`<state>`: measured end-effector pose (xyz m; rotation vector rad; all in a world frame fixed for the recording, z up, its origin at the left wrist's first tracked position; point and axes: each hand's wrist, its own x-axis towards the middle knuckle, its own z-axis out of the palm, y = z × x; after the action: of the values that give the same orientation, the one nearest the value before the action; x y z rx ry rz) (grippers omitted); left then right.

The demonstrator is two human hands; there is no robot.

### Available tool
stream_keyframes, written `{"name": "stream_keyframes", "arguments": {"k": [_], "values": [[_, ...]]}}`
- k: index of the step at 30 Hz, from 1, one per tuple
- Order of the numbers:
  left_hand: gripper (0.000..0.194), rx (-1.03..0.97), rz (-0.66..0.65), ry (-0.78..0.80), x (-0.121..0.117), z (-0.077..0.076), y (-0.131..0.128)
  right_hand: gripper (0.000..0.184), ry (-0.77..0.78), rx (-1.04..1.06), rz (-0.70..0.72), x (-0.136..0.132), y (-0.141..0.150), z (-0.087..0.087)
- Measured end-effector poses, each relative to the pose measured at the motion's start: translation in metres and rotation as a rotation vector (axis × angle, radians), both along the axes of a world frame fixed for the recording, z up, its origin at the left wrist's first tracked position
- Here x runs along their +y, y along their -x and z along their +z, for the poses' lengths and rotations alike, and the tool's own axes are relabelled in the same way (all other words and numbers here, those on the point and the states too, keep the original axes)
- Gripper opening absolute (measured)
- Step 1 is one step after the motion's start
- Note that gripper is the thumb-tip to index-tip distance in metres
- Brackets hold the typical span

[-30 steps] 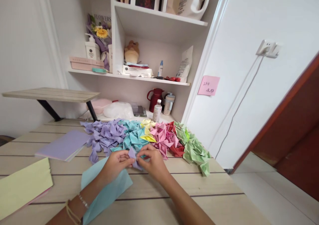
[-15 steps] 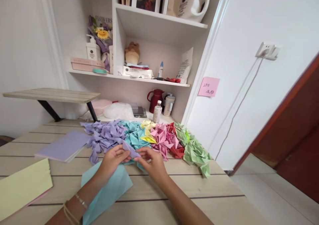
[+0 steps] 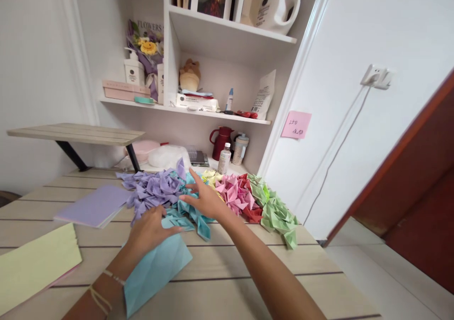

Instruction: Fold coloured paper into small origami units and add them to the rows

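My right hand [image 3: 207, 198] reaches over the teal folded paper pieces [image 3: 193, 213], its fingers spread and holding nothing. Just beyond its fingertips, a purple folded paper piece [image 3: 180, 168] stands at the top of the pile; whether it rests there or is in the air I cannot tell. My left hand [image 3: 151, 228] is low near the front of the purple folded pieces [image 3: 156, 190], thumb apart from the curled fingers, with nothing seen in it. Under the left wrist lies a creased teal sheet [image 3: 156, 272], partly covered by the forearm.
Yellow [image 3: 211, 177], pink [image 3: 232, 192], red [image 3: 253, 215] and green folded pieces [image 3: 278, 216] continue the pile rightward. A purple paper stack [image 3: 94, 206] and a yellow paper stack [image 3: 39, 263] lie at left. Behind stand a bottle [image 3: 224, 159], a red jug [image 3: 222, 142] and a small raised shelf [image 3: 78, 134].
Both hands have come apart. The purple folded piece they held has left them and is now at the back of the pile. My right hand moved forward, my left slightly down and left.
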<state>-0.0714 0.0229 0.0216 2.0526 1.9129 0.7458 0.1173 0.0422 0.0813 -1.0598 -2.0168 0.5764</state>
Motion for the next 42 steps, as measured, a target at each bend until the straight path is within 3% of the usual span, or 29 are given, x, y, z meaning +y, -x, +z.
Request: {"name": "stream_keyframes", "arguments": {"k": [3, 5, 8, 11, 14, 17, 19, 21, 23, 27, 30, 37, 42], "values": [[0.057, 0.087, -0.034, 0.048, 0.003, -0.006, 0.004, 0.083, 0.082, -0.099, 0.066, -0.002, 0.003, 0.014], [0.061, 0.1, -0.046, 0.09, 0.005, -0.009, 0.005, 0.075, 0.083, -0.077, 0.048, -0.009, -0.003, 0.008], [0.055, 0.047, -0.069, 0.14, 0.004, -0.005, 0.004, 0.054, 0.12, 0.035, 0.01, -0.021, -0.017, -0.016], [0.035, -0.212, -0.187, 0.2, 0.001, 0.005, -0.001, 0.038, 0.195, 0.175, -0.021, -0.031, -0.029, -0.043], [0.035, -0.642, -0.304, 0.347, -0.004, 0.015, -0.009, 0.042, 0.335, 0.363, -0.016, -0.038, -0.035, -0.057], [0.04, -0.952, -0.271, 0.312, -0.006, 0.018, -0.015, 0.045, 0.511, 0.53, 0.108, -0.044, -0.038, -0.055], [0.041, -1.047, -0.189, 0.212, -0.005, 0.018, -0.017, 0.045, 0.618, 0.578, 0.217, -0.046, -0.038, -0.052], [0.043, -1.077, -0.113, 0.128, -0.004, 0.016, -0.017, 0.042, 0.667, 0.561, 0.265, -0.047, -0.038, -0.051], [0.046, -1.098, -0.091, 0.113, -0.003, 0.016, -0.018, 0.039, 0.635, 0.546, 0.216, -0.045, -0.037, -0.052], [0.051, -1.142, -0.229, 0.277, -0.004, 0.015, -0.021, 0.037, 0.454, 0.599, 0.036, -0.036, -0.041, -0.056], [0.051, -1.121, -0.293, 0.345, -0.003, 0.012, -0.023, 0.037, 0.407, 0.618, -0.027, -0.033, -0.048, -0.055], [0.037, -1.151, -0.174, 0.22, 0.004, 0.004, -0.023, 0.044, 0.575, 0.65, 0.16, -0.03, -0.059, -0.054], [0.017, -1.29, -0.337, 0.247, -0.003, 0.008, -0.022, 0.024, 0.682, 0.835, 0.161, -0.027, -0.06, -0.056]]}}
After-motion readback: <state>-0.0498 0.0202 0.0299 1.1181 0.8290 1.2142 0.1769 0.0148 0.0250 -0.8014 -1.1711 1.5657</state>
